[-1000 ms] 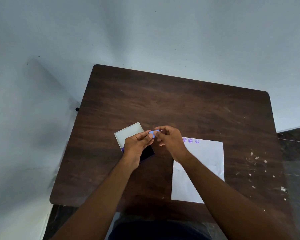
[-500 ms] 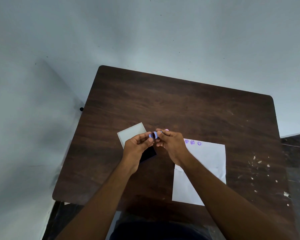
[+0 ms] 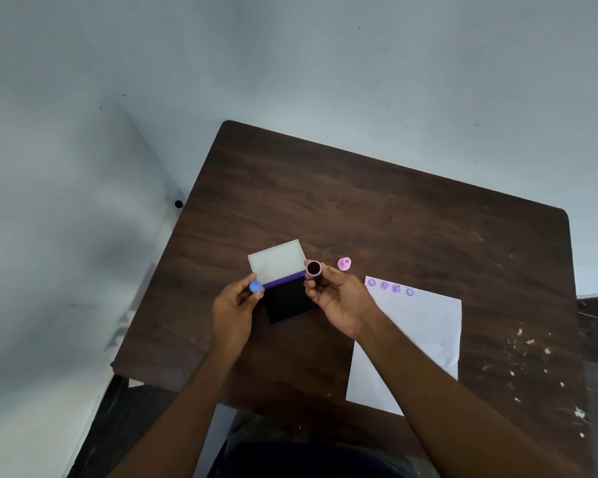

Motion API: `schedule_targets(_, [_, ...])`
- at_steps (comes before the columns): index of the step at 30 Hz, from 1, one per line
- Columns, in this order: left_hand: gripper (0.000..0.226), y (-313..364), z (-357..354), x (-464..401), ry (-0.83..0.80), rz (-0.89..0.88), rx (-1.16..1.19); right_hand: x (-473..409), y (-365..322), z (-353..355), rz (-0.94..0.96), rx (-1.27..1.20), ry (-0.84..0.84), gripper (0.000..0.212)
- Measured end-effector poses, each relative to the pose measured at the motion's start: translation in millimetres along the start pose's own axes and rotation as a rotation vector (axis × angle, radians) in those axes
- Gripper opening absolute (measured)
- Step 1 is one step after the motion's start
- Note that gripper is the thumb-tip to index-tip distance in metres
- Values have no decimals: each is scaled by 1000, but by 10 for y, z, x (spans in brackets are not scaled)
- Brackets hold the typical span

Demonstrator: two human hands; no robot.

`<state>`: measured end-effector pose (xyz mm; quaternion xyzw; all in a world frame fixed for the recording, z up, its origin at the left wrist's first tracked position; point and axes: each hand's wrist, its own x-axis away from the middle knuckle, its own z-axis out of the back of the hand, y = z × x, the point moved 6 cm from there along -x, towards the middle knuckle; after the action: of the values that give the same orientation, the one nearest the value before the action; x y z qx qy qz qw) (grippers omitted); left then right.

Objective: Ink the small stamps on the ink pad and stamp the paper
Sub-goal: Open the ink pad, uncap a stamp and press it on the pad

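Observation:
The open ink pad (image 3: 287, 301) lies on the dark wooden table (image 3: 377, 208), its pale lid (image 3: 277, 260) folded back. My left hand (image 3: 233, 305) pinches a small blue cap (image 3: 255, 287) at the pad's left edge. My right hand (image 3: 339, 298) holds a small purple stamp (image 3: 314, 269) above the pad's right side, its dark round face turned up toward me. A pink stamp (image 3: 344, 263) stands on the table beyond my right hand. The white paper (image 3: 418, 332) lies to the right, with several purple prints (image 3: 390, 287) in a row along its top edge.
White specks (image 3: 532, 360) dot the table's right side. A grey wall (image 3: 290, 63) runs behind and to the left of the table. A small black object (image 3: 178, 203) shows beside the table's left edge.
My hands were together over the pad with the stamp and cap joined. Now they have drawn apart, the blue cap in the left and the purple stamp in the right.

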<state>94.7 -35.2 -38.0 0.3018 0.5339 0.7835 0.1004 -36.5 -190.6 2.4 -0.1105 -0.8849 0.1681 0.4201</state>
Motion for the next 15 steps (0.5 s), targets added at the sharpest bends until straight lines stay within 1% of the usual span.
schedule_targets(4, [33,-4,104,101,43,-166,-302,38,52,-53,-29,-3,-48,31])
schedule_targets(7, [32,-5,82,138,51,-271,-463,50,80,-52,-35,0,-60,32])
schedule_targets(10, [35,-71,89,123,70,-252,-593,52,97,-37,-49,-4,-64,33])
schedule_targets(12, [35,-117,102,105,67,-233,-600,45,104,-20,-54,-8,-62,32])
schedule_targets(15, [35,-128,126,82,80,-249,-630,27,107,0,-57,-5,-57,32])
